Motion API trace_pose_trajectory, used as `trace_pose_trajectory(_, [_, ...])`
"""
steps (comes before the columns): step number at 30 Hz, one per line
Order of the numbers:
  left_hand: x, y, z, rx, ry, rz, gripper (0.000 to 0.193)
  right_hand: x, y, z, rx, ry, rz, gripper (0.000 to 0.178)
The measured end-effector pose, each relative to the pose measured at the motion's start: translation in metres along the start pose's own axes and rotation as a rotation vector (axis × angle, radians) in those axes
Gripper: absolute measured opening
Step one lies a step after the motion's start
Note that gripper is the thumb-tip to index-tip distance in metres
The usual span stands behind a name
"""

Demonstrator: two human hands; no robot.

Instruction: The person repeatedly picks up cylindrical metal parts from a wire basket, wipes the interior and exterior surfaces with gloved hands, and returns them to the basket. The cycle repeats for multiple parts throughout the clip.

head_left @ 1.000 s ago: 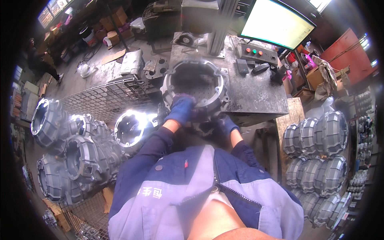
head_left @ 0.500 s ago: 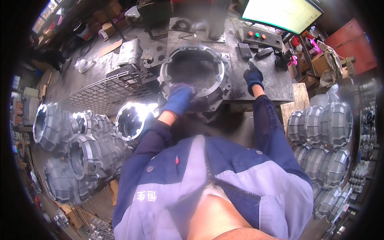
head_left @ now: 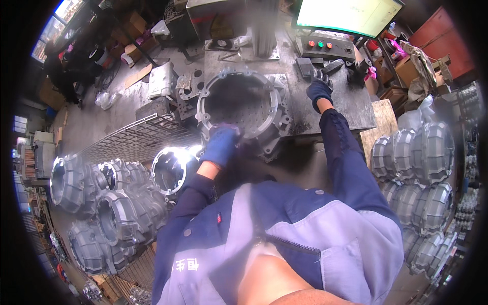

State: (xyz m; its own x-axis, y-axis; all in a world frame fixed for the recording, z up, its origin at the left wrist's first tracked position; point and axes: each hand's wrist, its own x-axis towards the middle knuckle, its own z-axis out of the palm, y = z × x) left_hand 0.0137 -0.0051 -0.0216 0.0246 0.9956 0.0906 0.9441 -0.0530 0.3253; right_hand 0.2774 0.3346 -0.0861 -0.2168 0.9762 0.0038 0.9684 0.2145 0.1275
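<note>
A large round cast metal housing (head_left: 278, 114) lies on the workbench with its wide ring-shaped opening facing up. My left hand (head_left: 221, 145), in a blue glove, is closed on the near left part of its rim; the fingertips are partly hidden. To the right, my gloved right hand (head_left: 319, 92) reaches over the bench with its fingers stretched out and apart. Its grey fingertips are close to a small dark block (head_left: 305, 67) and a black item (head_left: 333, 66). I cannot tell whether they touch.
Behind those items stand a control box (head_left: 325, 47) with coloured buttons and a lit monitor (head_left: 348, 16). A wire mesh rack (head_left: 137, 136) is left of the bench. More cast housings are stacked at left (head_left: 124, 213) and right (head_left: 417, 155). A flat plate with holes (head_left: 190, 85) lies beyond the rack.
My right hand has gone from one finger pointing forward to several fingers spread near the dark items. My left hand stays at the housing's rim. The whole view has shifted slightly.
</note>
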Motion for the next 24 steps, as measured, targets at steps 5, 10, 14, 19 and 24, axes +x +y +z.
trace_pose_trajectory(5, [0.004,0.003,-0.001,0.131,-0.084,-0.066,0.032,0.03,-0.006,0.044,-0.024,-0.099,-0.049,0.056])
trace_pose_trajectory(10, [0.003,0.009,-0.007,0.091,-0.054,-0.088,0.027,0.049,-0.011,0.063,0.229,-0.124,0.165,0.056])
trace_pose_trajectory(14, [0.0,0.015,-0.019,0.058,-0.054,-0.042,0.025,0.022,-0.015,0.037,0.196,0.019,0.07,0.053])
trace_pose_trajectory(19, [0.001,0.023,-0.031,0.012,-0.088,-0.089,0.024,-0.059,-0.031,0.016,0.369,0.058,0.088,0.034])
trace_pose_trajectory(24, [-0.002,0.027,-0.037,0.073,-0.123,-0.083,0.018,-0.196,-0.041,0.037,0.699,-0.032,0.177,0.04])
